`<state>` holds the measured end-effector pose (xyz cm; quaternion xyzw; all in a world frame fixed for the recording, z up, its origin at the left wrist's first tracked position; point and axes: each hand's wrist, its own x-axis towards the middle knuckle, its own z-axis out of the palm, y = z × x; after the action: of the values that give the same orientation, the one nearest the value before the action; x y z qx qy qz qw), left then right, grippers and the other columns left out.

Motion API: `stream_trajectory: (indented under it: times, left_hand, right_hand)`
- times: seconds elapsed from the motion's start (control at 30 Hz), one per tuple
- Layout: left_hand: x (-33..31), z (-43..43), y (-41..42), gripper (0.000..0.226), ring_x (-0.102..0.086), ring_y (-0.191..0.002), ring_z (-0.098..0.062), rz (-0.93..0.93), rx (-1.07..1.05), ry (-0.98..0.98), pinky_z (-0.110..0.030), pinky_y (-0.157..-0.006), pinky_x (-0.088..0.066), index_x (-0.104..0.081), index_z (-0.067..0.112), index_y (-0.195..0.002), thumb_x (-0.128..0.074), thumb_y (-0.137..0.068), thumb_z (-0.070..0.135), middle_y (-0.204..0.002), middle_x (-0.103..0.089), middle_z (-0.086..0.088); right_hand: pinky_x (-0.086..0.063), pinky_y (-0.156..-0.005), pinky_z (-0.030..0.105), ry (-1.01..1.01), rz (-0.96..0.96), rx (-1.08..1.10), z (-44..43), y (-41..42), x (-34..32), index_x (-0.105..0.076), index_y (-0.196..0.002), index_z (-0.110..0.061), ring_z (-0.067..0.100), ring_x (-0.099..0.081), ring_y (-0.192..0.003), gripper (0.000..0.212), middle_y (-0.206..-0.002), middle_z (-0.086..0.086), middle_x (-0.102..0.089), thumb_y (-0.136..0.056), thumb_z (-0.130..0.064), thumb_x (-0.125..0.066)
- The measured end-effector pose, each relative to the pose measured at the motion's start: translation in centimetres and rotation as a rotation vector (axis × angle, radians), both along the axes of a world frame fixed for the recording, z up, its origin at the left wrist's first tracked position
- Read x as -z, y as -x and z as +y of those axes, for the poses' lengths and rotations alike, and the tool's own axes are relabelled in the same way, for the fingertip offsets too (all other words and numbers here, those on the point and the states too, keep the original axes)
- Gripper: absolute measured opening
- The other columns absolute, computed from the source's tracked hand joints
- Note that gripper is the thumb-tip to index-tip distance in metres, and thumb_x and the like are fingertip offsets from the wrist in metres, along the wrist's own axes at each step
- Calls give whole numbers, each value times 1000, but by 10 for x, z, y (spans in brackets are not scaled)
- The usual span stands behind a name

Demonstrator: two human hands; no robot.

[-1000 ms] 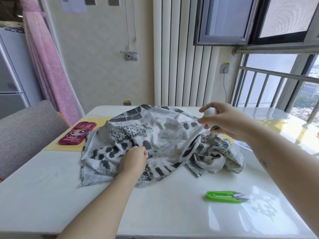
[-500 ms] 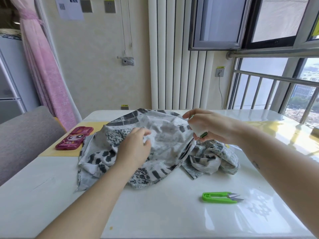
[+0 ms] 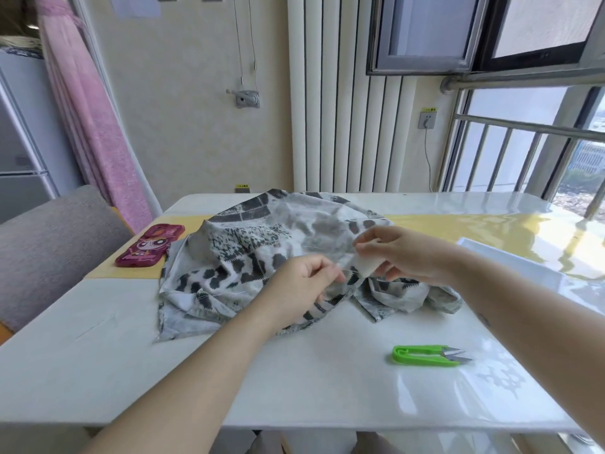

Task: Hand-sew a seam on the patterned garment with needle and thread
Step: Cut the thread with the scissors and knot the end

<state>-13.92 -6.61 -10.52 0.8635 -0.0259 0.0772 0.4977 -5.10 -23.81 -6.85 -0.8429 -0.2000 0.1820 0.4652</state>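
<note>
Two hands meet low over the patterned garment [image 3: 248,257], which lies crumpled in the middle of the tabletop [image 3: 294,371], nearer the far edge than the near one. The right hand [image 3: 406,257] curls its fingers round a small white spool [image 3: 366,268]. The left hand [image 3: 304,283], just beside it, pinches thumb and fingertips together, probably on the thread, which is too fine to make out. The cloth looks thin, light and limp; it should bunch and slide on the glossy surface. It is best taken by pinching a folded edge or seam line close to the stitch, with the rest left resting. The heap's long axis runs from the left edge towards the right edge, roughly parallel to the near edge. Which way its neck or hem points I cannot tell.
</note>
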Motion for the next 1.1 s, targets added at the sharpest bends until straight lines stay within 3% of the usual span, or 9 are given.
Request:
stream_trajectory:
  times: [0.13,0.3,0.43,0.5,0.6,0.83,0.93,1.03,1.1]
  left_hand:
    - [11,9,4,22,-36,-40,-1,-37,-66,-235,-14,-45,-26,-69,19,-83,-54,-95,29,-39,-39,13]
    - [15,16,5,22,-39,-42,-2,-63,-90,-384,-18,-46,-29,-67,17,-79,-55,-94,29,-43,-39,9]
    - [8,20,4,24,-38,-47,-7,-139,-126,-424,-24,-52,-32,-67,17,-80,-54,-95,31,-53,-47,5]
    - [4,23,6,23,-37,-47,-6,-176,-147,-431,-25,-52,-31,-67,18,-79,-55,-94,31,-50,-43,7]
    - [2,27,10,22,-41,-48,-2,-197,-138,-464,-19,-49,-27,-67,17,-79,-56,-94,29,-49,-39,10]
    - [16,25,20,22,-43,-59,-3,-125,-112,-578,-28,-61,-37,-68,18,-85,-54,-94,32,-64,-44,11]
    - [19,25,24,23,-47,-76,-11,-84,-108,-658,-29,-71,-41,-65,22,-79,-52,-95,35,-77,-47,8]
    - [19,27,27,20,-44,-95,-14,-5,-106,-718,-29,-84,-39,-64,30,-83,-51,-94,40,-91,-48,8]
    - [19,27,28,20,-41,-103,-15,70,-105,-769,-31,-91,-38,-67,31,-90,-51,-93,43,-99,-48,8]
  right_hand:
    - [-51,-65,26,6,92,-44,-3,-1,26,-60,-88,-13,13,-58,-64,9,-80,4,-59,-87,-18,-67]
    - [-38,-47,17,180,20,-115,-7,6,36,-48,-75,-12,11,-49,-53,20,-69,2,-54,-79,-6,-67]
    - [-38,-52,21,173,-124,-85,-7,3,40,-54,-108,-29,7,-46,-54,36,-75,-10,-48,-79,-16,-71]
    - [-38,-52,16,175,-247,-118,-6,4,41,-56,-108,-31,0,-45,-51,35,-73,-9,-47,-80,-14,-69]
    - [-46,-62,21,244,-372,-134,-4,10,49,-56,-103,-24,11,-56,-67,31,-88,-8,-57,-77,-15,-71]
    - [-49,-80,30,330,-469,-121,-3,13,69,-52,-113,-20,19,-61,-88,43,-104,-1,-62,-76,-22,-74]
    - [-44,-80,19,296,-511,-139,-11,18,63,-50,-122,-21,13,-58,-96,52,-110,-5,-59,-76,-24,-76]
    - [-37,-68,9,335,-638,-98,-26,26,40,-61,-111,-22,8,-57,-88,33,-94,-15,-59,-80,-24,-73]
    - [-37,-65,9,558,-669,-193,-37,34,28,-65,-106,-23,6,-55,-84,25,-92,-16,-61,-82,-25,-68]
